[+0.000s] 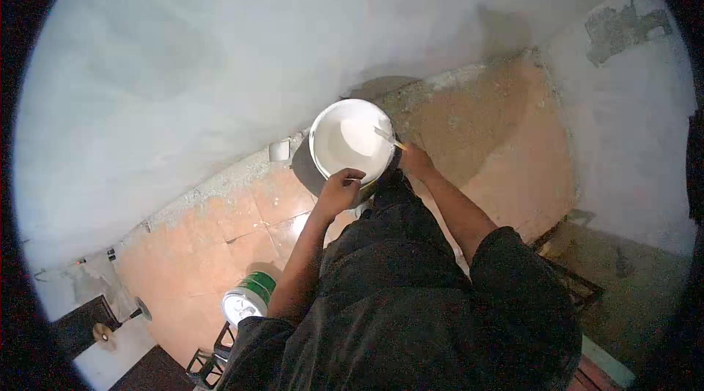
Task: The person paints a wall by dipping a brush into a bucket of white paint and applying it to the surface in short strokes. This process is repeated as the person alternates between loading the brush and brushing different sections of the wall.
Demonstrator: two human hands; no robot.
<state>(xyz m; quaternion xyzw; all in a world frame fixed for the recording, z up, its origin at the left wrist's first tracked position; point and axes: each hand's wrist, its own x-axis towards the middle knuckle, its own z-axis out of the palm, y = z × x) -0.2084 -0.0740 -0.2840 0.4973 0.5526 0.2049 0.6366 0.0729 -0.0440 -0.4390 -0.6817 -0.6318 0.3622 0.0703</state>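
Observation:
A white round bucket (314, 147) stands in front of me near the foot of the wall, with white paint (358, 136) inside. My left hand (340, 193) is closed over the bucket's near rim. At the right side of the rim, my right hand (416, 162) grips what looks like a paintbrush (388, 137) with a yellow handle. The whitish end of the brush reaches over the inside of the bucket. My right fingers are partly hidden behind the handle and bucket edge.
A pale wall (198, 61) rises ahead, its lower edge rough. Orange floor tiles (227, 237) lie below. A white-and-green bucket (257, 287) stands left of my arm, near a black metal frame (209, 365). A small white square piece (279, 151) sits by the wall.

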